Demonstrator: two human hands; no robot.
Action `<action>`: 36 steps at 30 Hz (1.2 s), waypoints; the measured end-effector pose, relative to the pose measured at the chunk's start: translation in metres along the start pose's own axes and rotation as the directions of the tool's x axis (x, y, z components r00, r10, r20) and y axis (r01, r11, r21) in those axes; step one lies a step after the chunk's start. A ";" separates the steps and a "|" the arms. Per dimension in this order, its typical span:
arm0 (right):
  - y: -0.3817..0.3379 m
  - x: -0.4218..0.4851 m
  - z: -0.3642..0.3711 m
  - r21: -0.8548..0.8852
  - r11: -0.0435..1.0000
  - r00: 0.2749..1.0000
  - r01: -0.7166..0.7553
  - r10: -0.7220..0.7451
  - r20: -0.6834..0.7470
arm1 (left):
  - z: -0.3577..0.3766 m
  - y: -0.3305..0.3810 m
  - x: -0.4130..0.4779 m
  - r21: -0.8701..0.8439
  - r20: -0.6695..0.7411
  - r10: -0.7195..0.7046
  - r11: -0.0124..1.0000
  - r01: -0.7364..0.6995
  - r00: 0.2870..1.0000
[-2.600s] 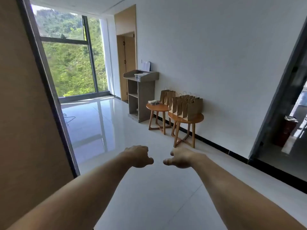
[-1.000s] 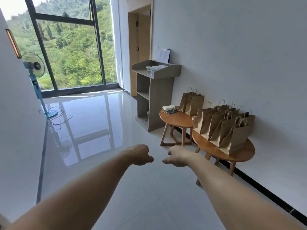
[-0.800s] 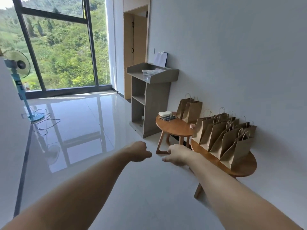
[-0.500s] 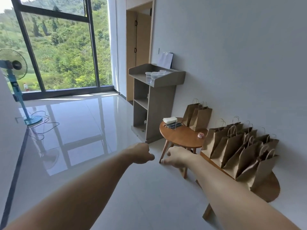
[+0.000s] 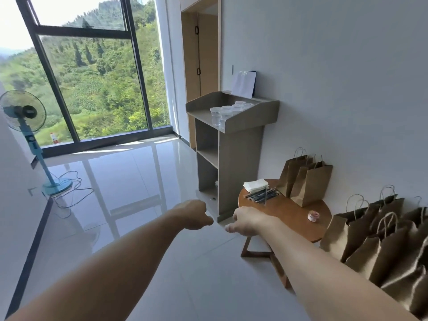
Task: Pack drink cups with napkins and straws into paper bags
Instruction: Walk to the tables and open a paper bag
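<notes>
Contents, listed from the left:

1. Blue pedestal fan (image 5: 23,112), upright on the glossy white floor (image 5: 129,181), its cable looped beside the base. It stands in front of a floor-to-ceiling window (image 5: 92,77).
2. Left hand (image 5: 193,215), arm stretched out over the floor. The fingers are curled into a fist and hold nothing.
3. Grey stand (image 5: 238,163) against the wall, right of the window. Clear plastic cups (image 5: 228,111) are clustered on its top, and a white card (image 5: 244,84) leans on the wall behind them.
4. Right hand (image 5: 249,222), near the left hand with a gap between them. Its fingers are curled under and empty. It shows in front of the near edge of the round worktop (image 5: 289,212); whether it touches that edge cannot be told.
5. On the round worktop:
   - a stack of white napkins (image 5: 256,185) at the far left edge;
   - dark straws (image 5: 262,195) lying just beside the napkins;
   - a pair of paper bags (image 5: 305,181) upright at the back by the wall;
   - a small pink-lidded jar (image 5: 313,215) near the right edge.
6. Row of paper bags (image 5: 382,239), far right, brown, handles up, leaning on one another. Their support is hidden.
</notes>
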State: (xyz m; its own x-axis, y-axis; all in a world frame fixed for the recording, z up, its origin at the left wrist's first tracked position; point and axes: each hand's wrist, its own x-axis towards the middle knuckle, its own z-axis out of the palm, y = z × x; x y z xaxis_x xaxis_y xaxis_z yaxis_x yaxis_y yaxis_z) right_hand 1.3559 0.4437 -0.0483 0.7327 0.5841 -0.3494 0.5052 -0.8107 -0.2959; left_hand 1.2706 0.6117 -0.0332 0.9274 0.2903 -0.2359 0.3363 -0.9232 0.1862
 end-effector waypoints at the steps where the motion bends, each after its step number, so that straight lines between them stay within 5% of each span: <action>1: 0.004 0.017 -0.007 0.001 1.000 1.000 -0.005 0.005 0.002 | -0.002 0.000 0.021 -0.006 0.003 0.003 1.000 -0.003 1.000; 17: 0.054 0.275 -0.126 0.064 0.972 0.970 -0.228 0.232 -0.066 | -0.071 0.001 0.361 0.015 0.027 0.261 0.965 -0.261 0.965; 36: 0.245 0.507 -0.227 0.136 0.931 0.938 -0.339 0.346 -0.027 | -0.083 0.135 0.670 0.098 0.170 0.354 0.923 -0.373 0.920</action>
State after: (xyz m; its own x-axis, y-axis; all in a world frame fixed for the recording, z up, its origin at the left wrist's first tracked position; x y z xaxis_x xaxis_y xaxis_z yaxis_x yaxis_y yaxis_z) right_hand 1.9549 0.5316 -0.0958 0.8740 0.2666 -0.4063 0.1598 -0.9473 -0.2778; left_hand 1.9509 0.7027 -0.0870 0.9443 -0.1021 -0.3130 -0.0514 -0.9848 0.1661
